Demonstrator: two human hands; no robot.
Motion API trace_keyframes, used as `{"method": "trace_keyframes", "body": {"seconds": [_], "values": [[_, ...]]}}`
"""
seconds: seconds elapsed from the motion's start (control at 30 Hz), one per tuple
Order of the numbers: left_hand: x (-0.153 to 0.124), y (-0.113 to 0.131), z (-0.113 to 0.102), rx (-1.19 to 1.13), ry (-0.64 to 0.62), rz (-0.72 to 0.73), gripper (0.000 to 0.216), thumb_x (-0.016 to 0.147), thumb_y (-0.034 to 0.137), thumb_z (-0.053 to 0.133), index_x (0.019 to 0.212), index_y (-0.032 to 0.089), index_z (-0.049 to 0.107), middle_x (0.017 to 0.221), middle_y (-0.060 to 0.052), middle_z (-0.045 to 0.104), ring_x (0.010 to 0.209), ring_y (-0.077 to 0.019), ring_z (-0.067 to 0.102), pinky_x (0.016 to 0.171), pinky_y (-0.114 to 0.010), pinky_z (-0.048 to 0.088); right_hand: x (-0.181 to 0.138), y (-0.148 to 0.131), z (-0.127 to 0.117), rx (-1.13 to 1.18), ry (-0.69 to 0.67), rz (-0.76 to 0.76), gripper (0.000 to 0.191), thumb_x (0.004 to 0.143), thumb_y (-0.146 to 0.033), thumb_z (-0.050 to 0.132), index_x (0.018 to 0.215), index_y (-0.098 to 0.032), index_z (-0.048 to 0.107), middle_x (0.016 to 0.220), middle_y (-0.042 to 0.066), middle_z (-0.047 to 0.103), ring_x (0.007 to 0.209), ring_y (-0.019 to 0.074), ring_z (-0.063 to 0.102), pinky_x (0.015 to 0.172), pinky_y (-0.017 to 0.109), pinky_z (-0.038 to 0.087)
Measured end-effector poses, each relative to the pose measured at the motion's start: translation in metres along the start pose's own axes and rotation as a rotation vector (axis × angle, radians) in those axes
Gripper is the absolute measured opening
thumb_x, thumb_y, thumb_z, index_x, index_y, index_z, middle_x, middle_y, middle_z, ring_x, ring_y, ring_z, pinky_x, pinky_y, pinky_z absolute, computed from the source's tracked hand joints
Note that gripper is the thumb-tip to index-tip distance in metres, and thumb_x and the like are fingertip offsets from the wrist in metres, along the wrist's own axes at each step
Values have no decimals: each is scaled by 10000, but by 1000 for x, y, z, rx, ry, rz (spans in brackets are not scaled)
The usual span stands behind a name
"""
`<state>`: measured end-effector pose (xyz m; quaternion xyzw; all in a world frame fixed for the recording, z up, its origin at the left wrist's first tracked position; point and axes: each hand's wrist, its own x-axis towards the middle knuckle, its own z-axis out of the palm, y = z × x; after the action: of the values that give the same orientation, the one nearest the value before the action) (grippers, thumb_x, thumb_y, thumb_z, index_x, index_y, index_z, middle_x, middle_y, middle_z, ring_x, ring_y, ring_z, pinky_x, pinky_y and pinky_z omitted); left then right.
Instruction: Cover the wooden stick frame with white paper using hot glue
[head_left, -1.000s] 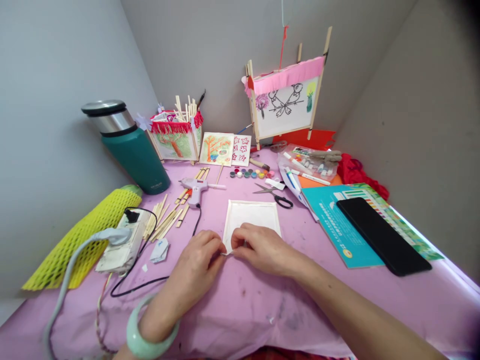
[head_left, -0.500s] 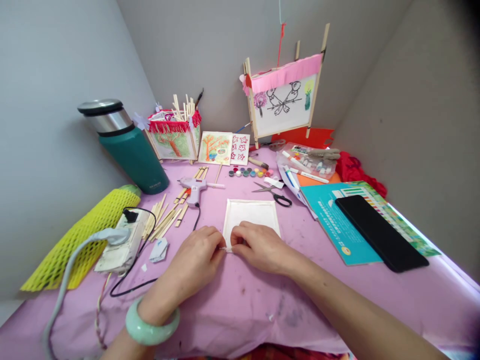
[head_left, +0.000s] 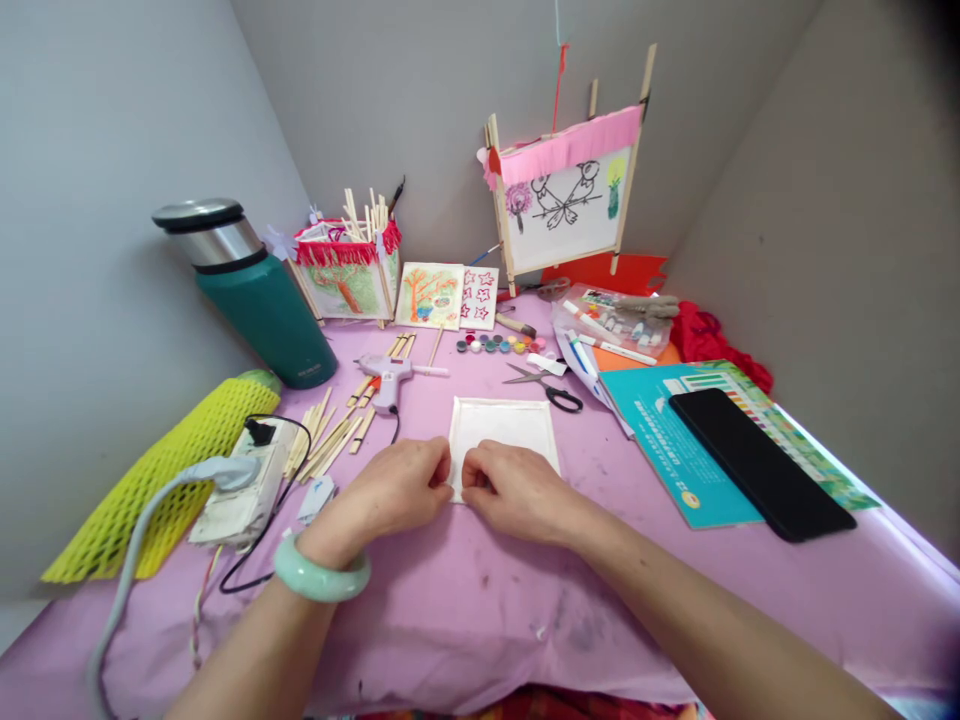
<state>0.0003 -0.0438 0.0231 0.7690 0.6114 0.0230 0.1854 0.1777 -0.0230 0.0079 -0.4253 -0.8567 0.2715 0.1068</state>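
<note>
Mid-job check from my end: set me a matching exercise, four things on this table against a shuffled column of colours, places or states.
Things:
1. glue gun
2. scissors
3. white panel
4. bottle

Descriptions:
A. blades spread apart
B. teal body
C. at the fingertips of the left hand and right hand
D. pale lilac body

Pairs: 1-D, 2-A, 3-C, 4-B

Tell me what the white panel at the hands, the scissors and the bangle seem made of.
White panel: matte, probably paper or thin fabric; its raised border suggests strips underneath.
Scissors: blades likely metal, judging by their grey sheen; black handles probably plastic.
Bangle: glossy, pale green, with bright highlights; perhaps jade, though glass or resin could look alike.
</note>
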Motion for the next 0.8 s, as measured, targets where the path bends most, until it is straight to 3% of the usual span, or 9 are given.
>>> {"method": "trace_keyframes", "body": {"seconds": [0.37, 0.5, 0.6, 0.8], "values": [[14, 2, -1, 106, -41, 9, 65, 724, 260, 497, 769, 224, 527, 704, -11, 609, 624, -175, 531, 538, -286, 287, 3, -1, -2, -12, 8, 45, 79, 781, -149, 517, 779, -193, 582, 735, 0, 615, 650, 133, 507, 555, 252, 265], [13, 0, 0, 109, -29, -12, 91, 714, 257, 522, 797, 222, 513, 718, -9, 613, 642, -178, 547, 542, -284, 301, -8, 4, -6, 36, 65, -66, 124, 851, -150, 516, 845, -200, 629, 834, -7, 648, 761, 122, 555, 656, 228, 358], [11, -1, 1, 93, -20, -23, 118, 717, 279, 540, 810, 220, 499, 728, -2, 611, 633, -165, 545, 543, -277, 312, -18, 1, 1, -59, 136, -178, 126, 885, -180, 546, 891, -194, 672, 894, 26, 650, 872, 156, 554, 754, 257, 384], [8, 1, 1, 37, 20, -16, 104, 715, 243, 542, 803, 217, 494, 687, 18, 588, 609, -150, 527, 543, -266, 311, -20, -6, 13, -243, 123, -193, 203, 928, -185, 508, 880, -168, 705, 858, 63, 664, 847, 185, 566, 754, 300, 408]]}}
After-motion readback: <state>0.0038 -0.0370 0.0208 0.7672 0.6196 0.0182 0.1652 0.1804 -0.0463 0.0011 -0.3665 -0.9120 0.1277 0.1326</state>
